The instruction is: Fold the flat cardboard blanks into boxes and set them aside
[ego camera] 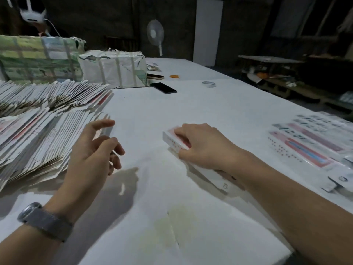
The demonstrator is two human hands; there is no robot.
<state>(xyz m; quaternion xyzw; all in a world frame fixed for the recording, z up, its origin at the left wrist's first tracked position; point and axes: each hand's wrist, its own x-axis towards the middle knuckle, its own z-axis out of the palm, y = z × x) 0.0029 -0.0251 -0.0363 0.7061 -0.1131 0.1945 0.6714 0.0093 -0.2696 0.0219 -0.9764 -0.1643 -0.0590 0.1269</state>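
A: What's hard to read?

B: Print on the long white cardboard box with red dots is blurred; its near end runs under the forearm. Finished boxes in a row cut off at rt edge.

A: Right hand?

B: Clamped over the box, fingers curled round far end, thumb on near side; box lies on white paper-covered table, mid-right.

A: Left hand?

B: Loose, fingers spread, holding nothing, just beside fanned stack of flat white blanks. Grey wristwatch on it.
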